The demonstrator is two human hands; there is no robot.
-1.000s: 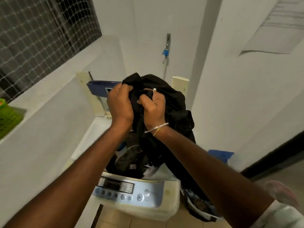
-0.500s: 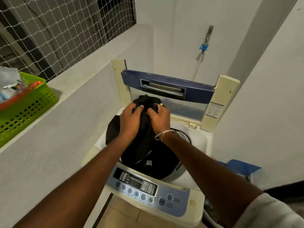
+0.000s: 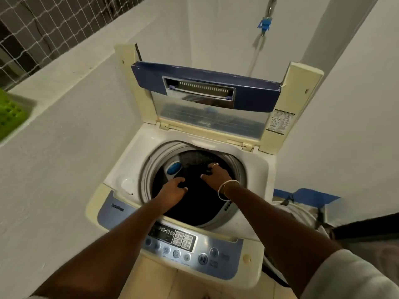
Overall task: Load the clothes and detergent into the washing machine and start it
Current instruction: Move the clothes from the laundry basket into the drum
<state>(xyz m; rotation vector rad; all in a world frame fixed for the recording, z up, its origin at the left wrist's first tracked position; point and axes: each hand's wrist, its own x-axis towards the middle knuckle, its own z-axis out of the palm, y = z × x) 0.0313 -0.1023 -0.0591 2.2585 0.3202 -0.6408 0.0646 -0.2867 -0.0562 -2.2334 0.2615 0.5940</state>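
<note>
A white and blue top-loading washing machine (image 3: 121, 203) stands in front of me with its lid (image 3: 205, 91) raised upright at the back. Dark clothes (image 3: 194, 203) lie inside the drum and fill its lower part. Both my hands reach into the drum. My left hand (image 3: 172, 190) rests on the clothes with its fingers spread. My right hand (image 3: 216, 175), with a ring and bangles, lies flat on the clothes further back. A blue and white filter (image 3: 173, 168) sits on the drum wall beside my left hand. The control panel (image 3: 183, 244) is below my forearms. No detergent is in view.
A white wall and ledge run along the left, with a green basket (image 3: 8, 117) on the ledge and netting above. A blue tap (image 3: 264, 23) and hose hang on the back wall. A laundry bag (image 3: 300, 214) and a blue object (image 3: 306, 195) sit at the machine's right.
The bundle of dark clothes went from being held up in both hands down into the drum. My hands have let go and now rest spread on top of it.
</note>
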